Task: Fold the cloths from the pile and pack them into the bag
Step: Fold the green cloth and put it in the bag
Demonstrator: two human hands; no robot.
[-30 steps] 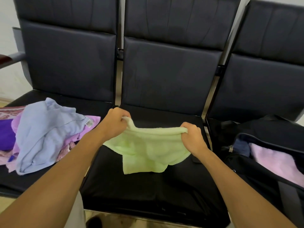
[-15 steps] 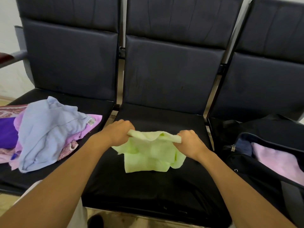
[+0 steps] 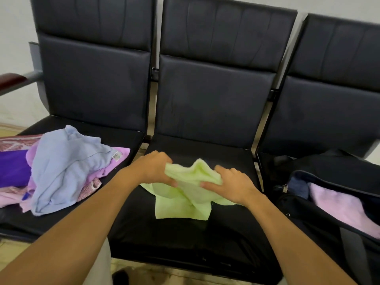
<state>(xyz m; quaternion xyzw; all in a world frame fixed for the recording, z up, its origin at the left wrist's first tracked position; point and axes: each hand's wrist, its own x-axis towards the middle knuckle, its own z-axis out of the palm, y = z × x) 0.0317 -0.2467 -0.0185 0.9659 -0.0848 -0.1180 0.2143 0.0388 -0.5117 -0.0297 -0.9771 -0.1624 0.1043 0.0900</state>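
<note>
Hands meet over the middle seat of a row of three dark padded chairs. The left hand pinches the near-left part of a green cloth, thumb under the raised fold and fingers curled over it. The right hand lies on the cloth's right side with its fingers fairly straight and the thumb reaching across the top layer — it presses rather than grips, as far as the picture shows.

The cloth is bunched, with a peak standing up between the hands; its lower part lies flat on the seat, one straight edge running left to right toward the seat's front and a corner showing at the lower right. Bare black seat shows in front of that edge and behind the peak, up to the backrest.

On the left seat sits the pile: a blue cloth on top, purple and pink ones under it, its right edge near the gap between the seats and well apart from the green cloth.

On the right seat stands the bag, dark and unzipped, with a pink cloth lying inside. Its open mouth is near the right forearm.
</note>
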